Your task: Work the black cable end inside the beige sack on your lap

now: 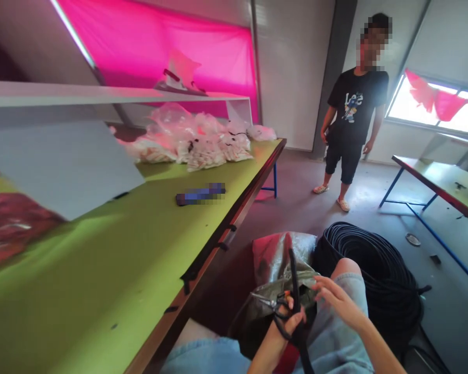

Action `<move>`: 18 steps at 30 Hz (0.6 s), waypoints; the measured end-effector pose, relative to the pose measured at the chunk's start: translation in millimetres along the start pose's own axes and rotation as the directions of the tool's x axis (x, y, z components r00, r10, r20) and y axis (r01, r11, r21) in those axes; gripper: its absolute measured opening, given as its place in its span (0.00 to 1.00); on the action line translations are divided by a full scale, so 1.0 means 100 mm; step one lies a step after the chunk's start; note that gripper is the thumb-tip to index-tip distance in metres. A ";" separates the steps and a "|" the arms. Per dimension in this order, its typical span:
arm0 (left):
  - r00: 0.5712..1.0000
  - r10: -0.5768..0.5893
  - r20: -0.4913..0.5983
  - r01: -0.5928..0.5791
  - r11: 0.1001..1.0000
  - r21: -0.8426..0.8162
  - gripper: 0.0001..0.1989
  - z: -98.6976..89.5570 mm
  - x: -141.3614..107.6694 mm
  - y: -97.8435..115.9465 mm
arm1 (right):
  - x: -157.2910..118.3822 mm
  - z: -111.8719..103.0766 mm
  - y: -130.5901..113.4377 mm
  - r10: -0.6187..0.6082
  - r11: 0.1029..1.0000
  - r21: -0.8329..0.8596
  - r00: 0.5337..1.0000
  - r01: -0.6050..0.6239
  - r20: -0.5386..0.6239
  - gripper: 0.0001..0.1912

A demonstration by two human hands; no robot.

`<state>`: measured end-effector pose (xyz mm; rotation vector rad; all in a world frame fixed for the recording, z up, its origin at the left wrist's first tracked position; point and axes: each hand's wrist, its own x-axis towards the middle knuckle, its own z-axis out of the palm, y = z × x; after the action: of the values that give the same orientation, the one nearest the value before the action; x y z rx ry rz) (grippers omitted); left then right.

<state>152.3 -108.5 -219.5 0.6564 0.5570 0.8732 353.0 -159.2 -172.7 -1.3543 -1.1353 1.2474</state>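
My left hand (289,318) is closed around a black strap (295,280) that runs upright above my lap. Scissors (268,301) hang at the same hand, their handles around its fingers and the blades pointing left. To the right, my right hand (333,296) is raised beside the strap with its fingers spread, over my right knee, and nothing shows in it. Behind both hands an open woven sack (284,259) stands on the floor, its inside mostly dark. A large coil of black cord (366,259) lies right of the sack.
A green-topped table (113,280) stretches along my left, bearing plastic bags of small pieces (210,150), a blurred blue object (200,194) and a white panel (62,156). Beyond the coil stands a person (356,109). Another table (444,179) is at the right.
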 end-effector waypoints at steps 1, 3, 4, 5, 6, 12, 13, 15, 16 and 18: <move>0.999 -0.047 -0.009 0.047 0.999 -0.009 0.29 0.01 -0.04 -0.04 | 0.17 0.19 0.03 0.049 0.994 0.095 0.996 -0.056 0.077 0.33; 0.984 -0.154 -0.087 0.152 0.988 -0.033 0.29 -0.03 -0.10 -0.10 | 0.38 0.56 0.19 0.129 0.958 0.238 0.982 -0.159 0.137 0.40; 0.973 -0.190 -0.132 0.185 0.982 -0.050 0.30 -0.09 -0.12 -0.12 | 0.42 0.71 0.30 0.151 0.929 0.320 0.980 -0.186 0.132 0.42; 0.965 -0.205 -0.164 0.196 0.978 -0.068 0.32 -0.15 -0.14 -0.13 | 0.42 0.84 0.40 0.153 0.901 0.393 0.982 -0.184 0.110 0.42; 0.961 -0.205 -0.184 0.192 0.978 -0.082 0.33 -0.22 -0.14 -0.14 | 0.39 0.94 0.50 0.136 0.880 0.451 0.988 -0.151 0.066 0.41; 0.944 -0.198 -0.264 0.176 0.979 -0.107 0.31 -0.43 -0.09 -0.28 | 0.13 1.00 0.63 -0.112 0.976 0.188 0.994 0.113 -0.013 0.28; 0.942 -0.190 -0.278 0.170 0.981 -0.096 0.31 -0.42 -0.06 -0.30 | 0.12 0.98 0.62 -0.154 0.984 0.092 0.987 0.149 0.049 0.26; 0.924 -0.180 -0.336 0.181 0.983 -0.029 0.33 -0.40 0.00 -0.31 | 0.14 0.97 0.63 -0.236 0.967 -0.069 0.965 0.244 0.113 0.23; 0.918 -0.184 -0.352 0.206 0.978 0.026 0.35 -0.39 0.03 -0.31 | 0.17 0.97 0.66 -0.265 0.953 -0.125 0.960 0.275 0.092 0.22; 0.918 -0.165 -0.361 0.219 0.969 0.114 0.37 -0.38 0.07 -0.28 | 0.23 0.98 0.76 -0.252 0.954 -0.171 0.968 0.246 -0.011 0.20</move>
<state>144.3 -105.0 -266.7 0.5750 1.0018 0.7690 258.7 -141.4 -254.7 -1.3021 -1.3674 0.9609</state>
